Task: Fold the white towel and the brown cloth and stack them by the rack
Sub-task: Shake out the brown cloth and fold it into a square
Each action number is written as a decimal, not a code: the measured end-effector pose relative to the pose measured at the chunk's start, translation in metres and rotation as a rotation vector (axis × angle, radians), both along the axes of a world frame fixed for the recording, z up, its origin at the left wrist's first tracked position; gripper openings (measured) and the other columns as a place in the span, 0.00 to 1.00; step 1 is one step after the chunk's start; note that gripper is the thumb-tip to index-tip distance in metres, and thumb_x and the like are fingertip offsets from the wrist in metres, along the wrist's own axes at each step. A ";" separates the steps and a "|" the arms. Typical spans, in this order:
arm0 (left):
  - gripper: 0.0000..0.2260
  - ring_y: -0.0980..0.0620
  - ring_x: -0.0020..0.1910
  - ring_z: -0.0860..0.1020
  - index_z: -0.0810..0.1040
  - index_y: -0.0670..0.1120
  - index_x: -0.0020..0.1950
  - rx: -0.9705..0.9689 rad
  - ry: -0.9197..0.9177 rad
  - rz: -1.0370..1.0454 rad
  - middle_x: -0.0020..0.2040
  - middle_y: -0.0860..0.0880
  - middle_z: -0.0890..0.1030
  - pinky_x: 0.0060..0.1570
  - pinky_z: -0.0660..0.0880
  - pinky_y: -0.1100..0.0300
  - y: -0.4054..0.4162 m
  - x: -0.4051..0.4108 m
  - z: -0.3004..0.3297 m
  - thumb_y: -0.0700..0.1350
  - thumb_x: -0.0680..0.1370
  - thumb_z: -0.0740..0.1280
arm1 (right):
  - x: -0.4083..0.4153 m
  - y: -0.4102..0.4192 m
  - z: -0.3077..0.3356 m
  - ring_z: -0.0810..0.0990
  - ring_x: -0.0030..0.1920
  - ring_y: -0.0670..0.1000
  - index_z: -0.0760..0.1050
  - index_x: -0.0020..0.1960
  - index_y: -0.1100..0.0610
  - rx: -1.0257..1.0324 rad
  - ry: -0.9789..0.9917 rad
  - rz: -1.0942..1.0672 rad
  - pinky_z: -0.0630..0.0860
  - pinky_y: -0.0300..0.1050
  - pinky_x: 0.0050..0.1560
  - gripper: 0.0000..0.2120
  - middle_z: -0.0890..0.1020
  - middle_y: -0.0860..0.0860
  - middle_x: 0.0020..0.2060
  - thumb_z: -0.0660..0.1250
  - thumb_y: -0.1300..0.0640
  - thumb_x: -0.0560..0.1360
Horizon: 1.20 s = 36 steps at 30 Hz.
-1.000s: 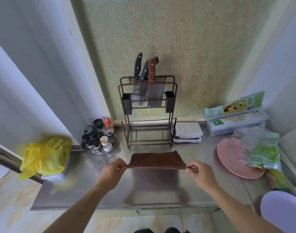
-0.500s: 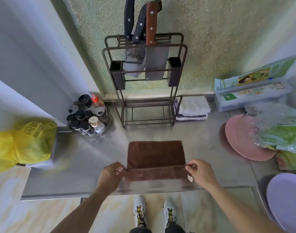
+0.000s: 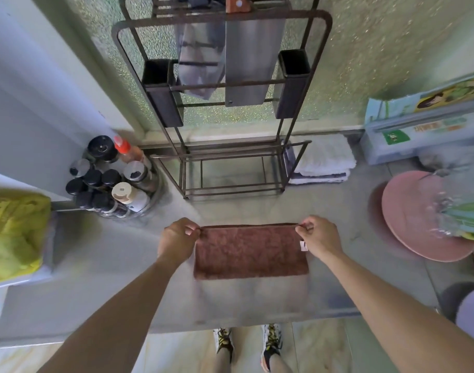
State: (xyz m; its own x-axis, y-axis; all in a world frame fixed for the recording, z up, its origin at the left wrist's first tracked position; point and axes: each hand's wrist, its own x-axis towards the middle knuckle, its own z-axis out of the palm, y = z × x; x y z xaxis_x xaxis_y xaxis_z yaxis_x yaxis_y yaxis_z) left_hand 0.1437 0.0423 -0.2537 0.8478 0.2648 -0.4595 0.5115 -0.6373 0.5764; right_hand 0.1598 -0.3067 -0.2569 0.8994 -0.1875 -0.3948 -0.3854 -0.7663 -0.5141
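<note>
The brown cloth (image 3: 250, 251) lies flat on the steel counter (image 3: 101, 286), folded into a wide rectangle. My left hand (image 3: 178, 238) pinches its far left corner and my right hand (image 3: 320, 236) pinches its far right corner. A small white tag shows by my right wrist. The white towel (image 3: 324, 158) sits folded in a stack just right of the wire knife rack (image 3: 230, 168), against the wall.
A round holder of spice bottles (image 3: 112, 176) stands left of the rack. A yellow bag (image 3: 13, 232) hangs at the left edge. A pink plate (image 3: 408, 219) with plastic bags on it lies right, boxes (image 3: 424, 125) behind it. Knives hang in the rack.
My hands carried the near edge of the brown cloth forward over itself to the far edge, halving it. The camera also came closer to the counter.
</note>
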 end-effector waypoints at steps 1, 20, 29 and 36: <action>0.04 0.50 0.43 0.83 0.81 0.52 0.42 0.007 0.004 0.014 0.41 0.51 0.85 0.43 0.75 0.60 -0.001 0.000 -0.003 0.43 0.75 0.71 | 0.001 0.000 -0.002 0.83 0.42 0.53 0.81 0.43 0.55 -0.001 -0.005 -0.005 0.75 0.44 0.46 0.05 0.86 0.51 0.40 0.72 0.54 0.74; 0.09 0.48 0.46 0.78 0.77 0.50 0.52 0.168 -0.408 -0.995 0.51 0.48 0.78 0.43 0.79 0.54 -0.160 -0.071 -0.004 0.50 0.74 0.68 | -0.001 0.011 0.002 0.81 0.46 0.52 0.80 0.47 0.51 -0.046 -0.027 0.149 0.77 0.47 0.51 0.06 0.82 0.48 0.45 0.74 0.56 0.72; 0.10 0.48 0.39 0.76 0.79 0.49 0.48 0.459 -0.573 -1.270 0.43 0.50 0.80 0.37 0.74 0.56 -0.195 -0.060 -0.016 0.45 0.75 0.58 | -0.007 -0.009 0.000 0.79 0.37 0.47 0.78 0.47 0.54 0.028 -0.063 -0.008 0.73 0.33 0.39 0.06 0.79 0.45 0.37 0.74 0.58 0.72; 0.03 0.48 0.36 0.77 0.76 0.49 0.45 0.384 -0.541 -1.102 0.39 0.51 0.80 0.38 0.74 0.57 -0.150 -0.076 -0.002 0.46 0.72 0.68 | -0.080 -0.023 -0.005 0.85 0.39 0.57 0.73 0.41 0.48 0.292 0.086 -0.410 0.82 0.61 0.47 0.11 0.84 0.51 0.38 0.73 0.61 0.69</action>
State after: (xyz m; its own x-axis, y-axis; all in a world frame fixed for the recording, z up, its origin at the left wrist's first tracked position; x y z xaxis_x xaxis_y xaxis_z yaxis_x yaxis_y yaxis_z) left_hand 0.0674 -0.1077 -0.2558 0.7563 -0.6530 -0.0406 -0.6288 -0.7426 0.2303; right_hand 0.0794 -0.3294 -0.2623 0.7369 -0.3887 -0.5531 -0.6747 -0.3722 -0.6373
